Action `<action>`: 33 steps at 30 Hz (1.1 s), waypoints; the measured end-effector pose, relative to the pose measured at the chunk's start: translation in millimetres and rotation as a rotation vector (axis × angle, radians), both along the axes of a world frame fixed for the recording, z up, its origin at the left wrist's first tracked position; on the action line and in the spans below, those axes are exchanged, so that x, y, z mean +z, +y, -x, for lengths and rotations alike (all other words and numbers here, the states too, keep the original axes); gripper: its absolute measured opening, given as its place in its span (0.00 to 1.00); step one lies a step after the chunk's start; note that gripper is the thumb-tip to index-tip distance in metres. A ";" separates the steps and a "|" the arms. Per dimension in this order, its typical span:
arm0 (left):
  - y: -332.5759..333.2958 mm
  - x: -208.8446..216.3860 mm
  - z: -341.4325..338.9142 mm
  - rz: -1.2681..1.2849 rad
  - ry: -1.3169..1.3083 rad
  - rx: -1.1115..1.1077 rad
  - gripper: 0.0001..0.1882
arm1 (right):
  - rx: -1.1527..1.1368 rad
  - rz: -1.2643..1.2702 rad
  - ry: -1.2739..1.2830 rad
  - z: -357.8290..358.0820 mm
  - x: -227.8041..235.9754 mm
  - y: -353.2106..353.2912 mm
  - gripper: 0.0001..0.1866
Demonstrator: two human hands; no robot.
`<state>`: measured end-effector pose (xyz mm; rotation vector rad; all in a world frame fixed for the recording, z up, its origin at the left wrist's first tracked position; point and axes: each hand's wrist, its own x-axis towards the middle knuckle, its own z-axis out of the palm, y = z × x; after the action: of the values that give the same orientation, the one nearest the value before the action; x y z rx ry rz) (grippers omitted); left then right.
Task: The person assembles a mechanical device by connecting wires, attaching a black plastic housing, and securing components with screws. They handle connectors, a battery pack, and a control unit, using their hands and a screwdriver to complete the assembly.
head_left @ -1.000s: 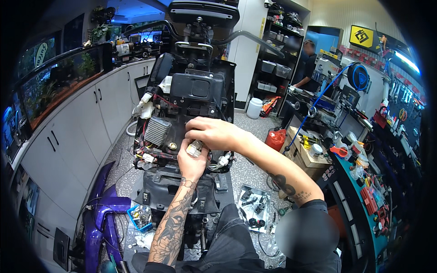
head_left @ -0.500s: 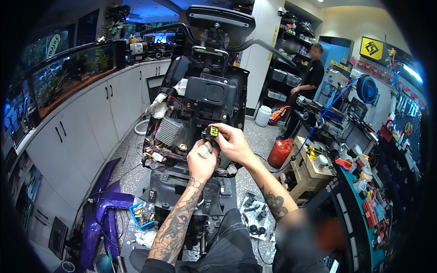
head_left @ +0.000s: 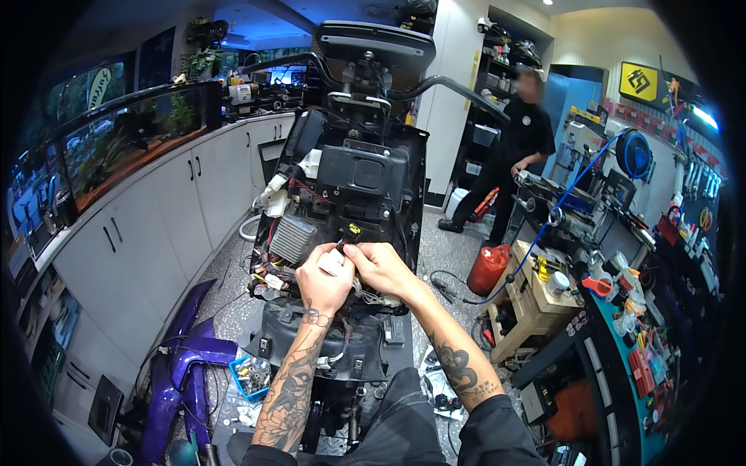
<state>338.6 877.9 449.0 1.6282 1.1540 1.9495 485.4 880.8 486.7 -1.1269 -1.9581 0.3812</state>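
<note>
My left hand [head_left: 325, 281] is closed around a white plastic connector [head_left: 334, 262], its thumb side facing up. Touching it from the right, my right hand [head_left: 382, 269] has thumb and fingers pinched together at the lower end of a small black part with a yellow face [head_left: 354, 229]. Thin dark wires show at the fingertips; how they join the pieces is hidden. Both hands are over the stripped front body of a scooter [head_left: 361, 167]. Beside my left hand are a finned grey metal unit [head_left: 292, 238] and loose wires with white connectors [head_left: 273, 281].
Purple body panels [head_left: 203, 351] and a blue tray of small hardware [head_left: 250, 377] lie at lower left. White cabinets [head_left: 155, 225] line the left. On the right are a red container [head_left: 489, 268], a wooden stand [head_left: 519, 307] and a tool-covered bench [head_left: 633, 373]. Another person [head_left: 522, 147] stands behind.
My hands have come together and moved slightly down and left. The black part's yellow face has tilted away. The other person has stepped forward, nearer the equipment on the right.
</note>
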 end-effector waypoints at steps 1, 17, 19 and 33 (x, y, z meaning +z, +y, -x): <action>3.8 -2.3 2.6 -0.012 -0.003 0.018 0.17 | 0.018 -0.060 -0.046 3.7 3.4 -3.3 0.20; 18.1 -25.5 23.7 -0.307 0.104 -0.025 0.19 | -0.298 -0.475 -0.258 -27.9 -31.0 -48.1 0.27; 14.1 -25.5 18.7 -0.134 -0.093 -0.252 0.18 | -0.353 -0.479 -0.266 -25.6 -34.0 -47.4 0.27; 31.0 -24.4 20.5 -0.063 -0.260 -0.495 0.15 | -0.215 -0.205 -0.693 -20.4 9.0 -25.5 0.20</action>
<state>318.1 908.9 424.6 1.4587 0.5313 1.8077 505.9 855.3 495.6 -1.4361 -2.3484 -0.3725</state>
